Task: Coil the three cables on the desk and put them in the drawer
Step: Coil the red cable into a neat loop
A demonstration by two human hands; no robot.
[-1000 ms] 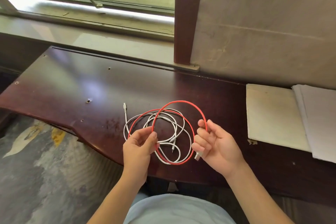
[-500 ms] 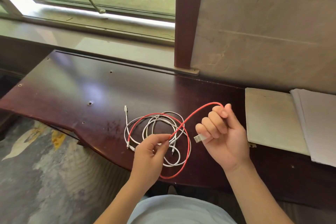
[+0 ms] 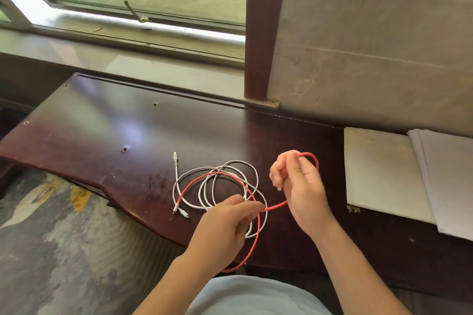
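Note:
A red cable runs in one big loop above the dark wooden desk. My left hand pinches it near the desk's front edge. My right hand grips the cable's other end, with a small red bend sticking out above the fingers. Beneath the red loop, white cables lie tangled in loose rings on the desk, their plugs pointing left and toward the front edge. No drawer is in view.
A cream notebook and a stack of white paper lie at the desk's right end. A window sill and a brown post stand behind the desk. Patterned floor shows at the left, beyond the curved desk edge.
My right hand turned and wound the red cable round its fingers, and the plug it held is hidden. My left hand slid along the cable toward the right hand. The loop dropped lower.

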